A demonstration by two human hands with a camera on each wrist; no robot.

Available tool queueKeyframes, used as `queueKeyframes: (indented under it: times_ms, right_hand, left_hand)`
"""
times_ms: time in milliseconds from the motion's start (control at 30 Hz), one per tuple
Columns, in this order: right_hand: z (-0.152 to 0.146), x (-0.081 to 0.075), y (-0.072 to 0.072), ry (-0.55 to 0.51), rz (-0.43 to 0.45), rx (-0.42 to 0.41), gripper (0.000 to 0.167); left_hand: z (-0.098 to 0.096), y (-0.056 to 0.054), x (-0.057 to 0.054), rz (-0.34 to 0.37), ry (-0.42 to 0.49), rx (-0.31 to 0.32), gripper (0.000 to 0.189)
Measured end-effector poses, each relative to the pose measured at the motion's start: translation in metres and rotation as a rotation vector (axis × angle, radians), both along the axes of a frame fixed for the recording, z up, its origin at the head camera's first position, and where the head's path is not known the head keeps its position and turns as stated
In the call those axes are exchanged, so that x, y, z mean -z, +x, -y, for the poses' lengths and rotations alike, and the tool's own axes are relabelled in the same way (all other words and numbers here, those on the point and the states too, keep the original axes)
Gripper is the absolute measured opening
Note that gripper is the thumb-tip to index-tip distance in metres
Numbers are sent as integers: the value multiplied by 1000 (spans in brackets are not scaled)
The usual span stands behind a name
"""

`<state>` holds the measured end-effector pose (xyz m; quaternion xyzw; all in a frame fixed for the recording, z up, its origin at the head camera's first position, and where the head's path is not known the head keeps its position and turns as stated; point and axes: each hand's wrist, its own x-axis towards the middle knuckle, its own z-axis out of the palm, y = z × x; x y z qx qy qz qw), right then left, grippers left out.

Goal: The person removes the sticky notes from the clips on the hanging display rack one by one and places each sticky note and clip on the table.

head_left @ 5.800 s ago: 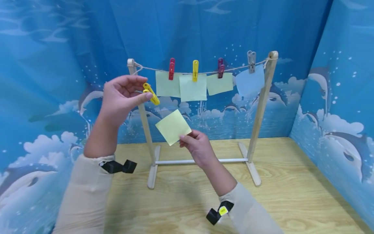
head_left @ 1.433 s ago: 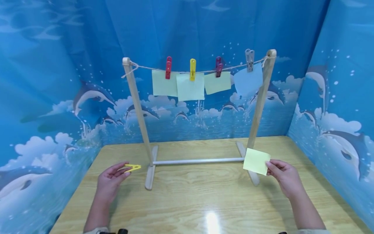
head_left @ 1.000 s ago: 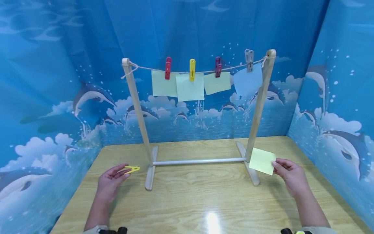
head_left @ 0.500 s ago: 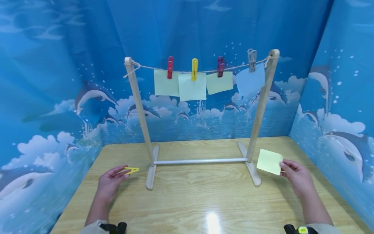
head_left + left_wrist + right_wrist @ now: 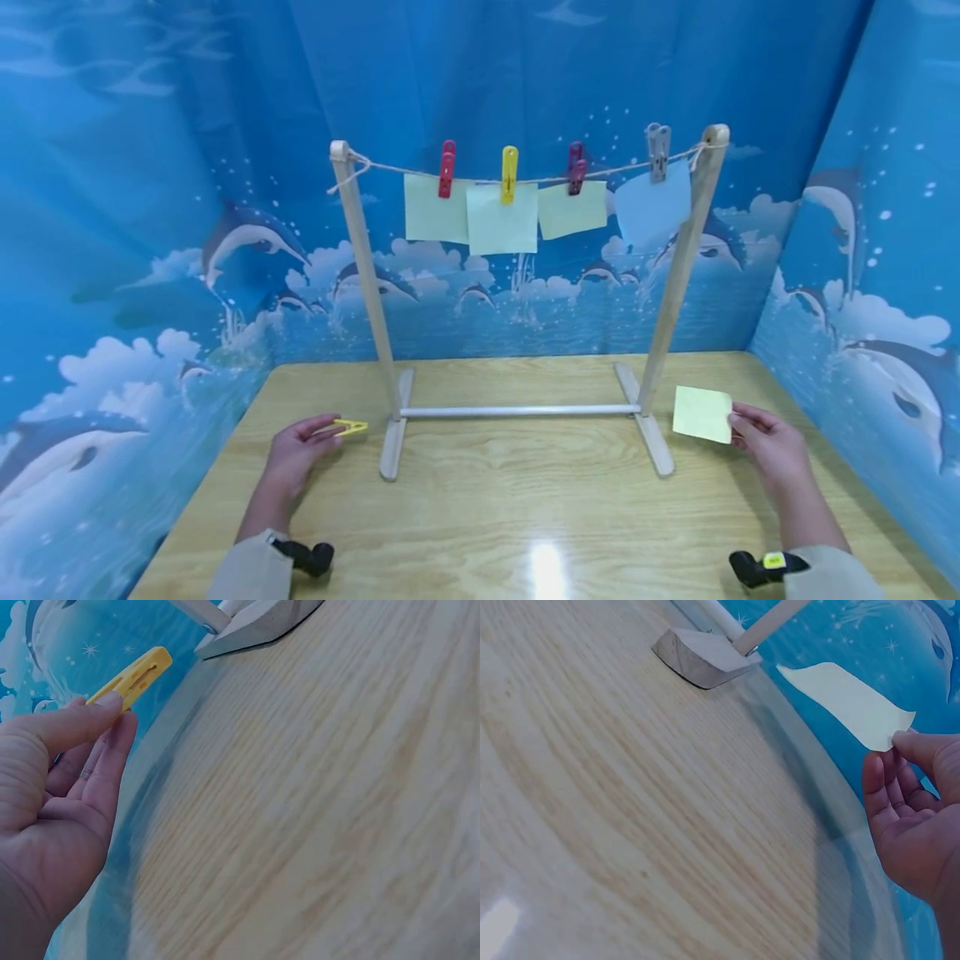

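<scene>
My left hand point(image 5: 296, 454) pinches a yellow clothespin point(image 5: 351, 427) by its end, left of the wooden stand's foot. In the left wrist view the clothespin point(image 5: 139, 677) sticks out past the thumb and fingertips. On the right side, my right hand point(image 5: 776, 446) holds a pale yellow sticky note point(image 5: 702, 414) by its edge between thumb and fingers. The note point(image 5: 851, 705) bends slightly in the right wrist view. Between the hands stands a wooden frame point(image 5: 363, 275) with a string point(image 5: 397, 170) tied across its top.
Along the string hang green notes point(image 5: 502, 225) under red, yellow and dark red clothespins, and a blue note point(image 5: 654, 204) under a grey clothespin point(image 5: 658, 152). A white rod point(image 5: 517, 411) joins the frame's feet on the wooden table point(image 5: 480, 517). A dolphin-print curtain point(image 5: 480, 317) encloses the table.
Both hands came down from near the string, the left holding the clothespin and the right the sticky note. The right hand then drifted further right; lately both have moved little.
</scene>
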<state>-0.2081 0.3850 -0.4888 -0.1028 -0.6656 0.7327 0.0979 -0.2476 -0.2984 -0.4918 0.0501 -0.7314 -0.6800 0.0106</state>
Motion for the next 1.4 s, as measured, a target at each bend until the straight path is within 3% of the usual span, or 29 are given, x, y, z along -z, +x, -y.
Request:
queueKeyframes:
  times_ms: [233,400,733,933,1400]
  right_hand:
    - [0,8,-13,176,122,40,12]
    - [2,10,-22,317,137,65,39]
    - [9,21,-35,370,30,145,33]
    - [13,21,-40,457,60,149,39]
    - [12,23,-47,627,126,168,33]
  left_hand:
    - [1,-9,1,19,-57,-13,53]
    - [-3,-14,1,37,-52,-19,52]
    - [-10,-21,6,85,-142,-42,50]
    - [-9,-27,8,100,-219,-41,53]
    - [-21,-32,10,93,-251,-42,48]
